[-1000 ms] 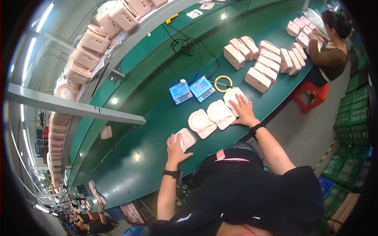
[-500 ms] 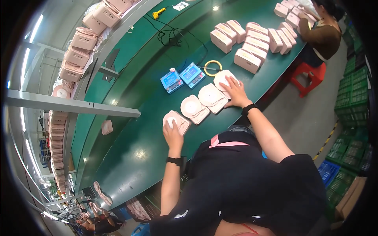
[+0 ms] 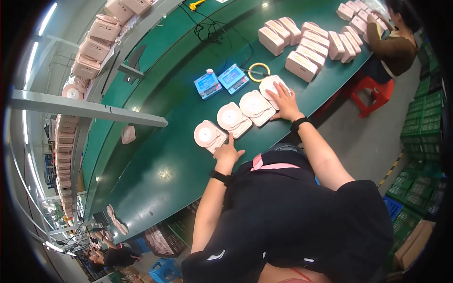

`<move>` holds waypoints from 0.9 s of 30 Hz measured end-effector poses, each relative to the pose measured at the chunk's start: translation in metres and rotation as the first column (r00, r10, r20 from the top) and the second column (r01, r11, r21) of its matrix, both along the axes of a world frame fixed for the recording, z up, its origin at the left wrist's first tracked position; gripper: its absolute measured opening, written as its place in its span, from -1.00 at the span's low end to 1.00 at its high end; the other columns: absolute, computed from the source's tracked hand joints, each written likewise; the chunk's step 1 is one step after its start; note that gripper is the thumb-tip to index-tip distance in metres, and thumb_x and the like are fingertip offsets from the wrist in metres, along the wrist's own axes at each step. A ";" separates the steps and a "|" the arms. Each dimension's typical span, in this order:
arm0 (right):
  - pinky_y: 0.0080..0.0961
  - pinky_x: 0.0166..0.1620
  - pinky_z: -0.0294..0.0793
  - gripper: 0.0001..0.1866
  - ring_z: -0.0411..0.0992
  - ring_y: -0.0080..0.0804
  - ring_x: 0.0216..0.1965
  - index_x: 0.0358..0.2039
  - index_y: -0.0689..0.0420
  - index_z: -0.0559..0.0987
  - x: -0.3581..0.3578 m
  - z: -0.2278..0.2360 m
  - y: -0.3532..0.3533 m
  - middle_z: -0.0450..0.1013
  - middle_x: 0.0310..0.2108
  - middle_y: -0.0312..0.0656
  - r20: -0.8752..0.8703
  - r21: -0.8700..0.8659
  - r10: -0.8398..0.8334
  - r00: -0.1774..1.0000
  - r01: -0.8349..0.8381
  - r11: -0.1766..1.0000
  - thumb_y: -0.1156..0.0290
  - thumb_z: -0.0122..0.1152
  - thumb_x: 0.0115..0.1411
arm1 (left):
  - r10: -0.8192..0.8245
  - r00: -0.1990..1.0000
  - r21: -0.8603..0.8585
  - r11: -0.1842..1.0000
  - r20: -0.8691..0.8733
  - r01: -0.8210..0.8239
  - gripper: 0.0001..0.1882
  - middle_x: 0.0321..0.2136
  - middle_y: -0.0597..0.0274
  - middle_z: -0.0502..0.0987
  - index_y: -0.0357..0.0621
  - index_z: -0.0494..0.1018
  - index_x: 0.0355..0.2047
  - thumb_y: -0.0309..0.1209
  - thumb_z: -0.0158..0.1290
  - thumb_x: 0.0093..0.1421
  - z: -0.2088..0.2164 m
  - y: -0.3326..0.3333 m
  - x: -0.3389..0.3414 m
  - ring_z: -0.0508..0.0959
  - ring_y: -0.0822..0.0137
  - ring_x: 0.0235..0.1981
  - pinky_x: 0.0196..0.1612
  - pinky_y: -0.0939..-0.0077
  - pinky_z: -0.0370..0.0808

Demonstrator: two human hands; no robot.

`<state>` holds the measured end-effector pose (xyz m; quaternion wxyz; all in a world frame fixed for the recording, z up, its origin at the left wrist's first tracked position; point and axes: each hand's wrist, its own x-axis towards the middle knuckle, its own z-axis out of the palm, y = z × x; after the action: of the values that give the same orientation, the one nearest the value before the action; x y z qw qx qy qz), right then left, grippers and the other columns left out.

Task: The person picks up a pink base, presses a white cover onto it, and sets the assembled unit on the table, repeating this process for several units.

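Pink units (image 3: pixel 232 119): you are now lining up four in a row on the bench (image 3: pixel 155 170).
Left hand (image 3: pixel 228 152): having slid nearer, fingers loosely spread, touching the end unit (image 3: pixel 208 135).
Right hand (image 3: pixel 284 100): staying flat, spread on the far unit (image 3: pixel 270 85).

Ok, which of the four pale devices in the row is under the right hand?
The far-right device of the row, beside the yellow ring; the right hand lies flat on it.

Four flat pale pink round-faced units (image 3: pixel 232 119) lie in a row (face up): the left hand (image 3: pixel 228 152) touches the leftmost (image 3: pixel 208 135), the right hand (image 3: pixel 284 101) covers the rightmost (image 3: pixel 271 85).
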<state>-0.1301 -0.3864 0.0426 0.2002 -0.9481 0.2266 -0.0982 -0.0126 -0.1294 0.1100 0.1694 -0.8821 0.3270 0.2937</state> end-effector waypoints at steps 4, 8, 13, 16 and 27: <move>0.10 0.22 -0.08 0.22 -0.12 -0.13 0.34 0.23 -0.28 0.19 0.002 -0.001 -0.005 -0.06 0.32 -0.17 0.017 -0.013 0.007 1.000 -0.006 1.000 0.09 0.59 -0.58 | -0.071 0.997 0.016 0.997 -0.022 0.071 -0.06 -0.24 0.01 0.57 0.32 -0.17 0.33 0.09 0.10 0.05 0.000 0.002 0.013 0.58 0.03 -0.25 -0.21 0.21 0.51; 0.10 0.22 -0.08 0.22 -0.12 -0.13 0.34 0.23 -0.29 0.19 0.003 -0.003 -0.005 -0.05 0.32 -0.17 0.040 -0.024 0.017 0.999 -0.016 1.000 0.08 0.59 -0.58 | -0.133 0.991 0.019 0.991 0.006 0.133 -0.10 -0.28 0.03 0.58 0.40 -0.16 0.32 0.03 0.11 0.07 -0.001 0.003 0.015 0.59 0.05 -0.29 -0.25 0.20 0.52; 0.09 0.22 -0.08 0.22 -0.11 -0.14 0.34 0.23 -0.29 0.20 0.000 -0.005 -0.002 -0.06 0.32 -0.19 0.034 -0.027 0.008 0.999 -0.007 1.000 0.07 0.59 -0.58 | -0.203 0.979 -0.029 0.979 -0.018 0.202 -0.14 -0.31 0.02 0.57 0.41 -0.12 0.31 -0.02 0.11 0.08 0.001 0.013 0.023 0.58 0.02 -0.27 -0.24 0.17 0.52; 0.08 0.23 -0.10 0.23 -0.12 -0.17 0.34 0.23 -0.30 0.20 0.001 -0.005 -0.001 -0.06 0.32 -0.19 0.029 -0.024 0.008 1.000 -0.008 1.000 0.06 0.59 -0.60 | -0.208 0.978 -0.044 0.977 -0.026 0.207 -0.18 -0.28 0.04 0.57 0.44 -0.05 0.29 -0.03 0.12 0.08 0.002 0.018 0.020 0.58 0.05 -0.25 -0.23 0.18 0.52; 0.05 0.24 -0.12 0.23 -0.14 -0.19 0.35 0.23 -0.31 0.20 0.003 -0.001 -0.004 -0.07 0.32 -0.20 0.010 -0.018 -0.002 1.000 0.002 1.000 0.06 0.60 -0.60 | -0.055 0.998 -0.062 0.997 -0.021 0.054 -0.13 -0.04 -0.18 0.43 0.50 -0.10 0.29 -0.01 0.13 0.06 0.008 0.039 0.009 0.51 -0.06 -0.09 -0.16 0.11 0.50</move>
<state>-0.1268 -0.3903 0.0417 0.1926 -0.9491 0.2257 -0.1055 -0.0039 -0.0905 0.1184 0.1466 -0.8743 0.3617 0.2886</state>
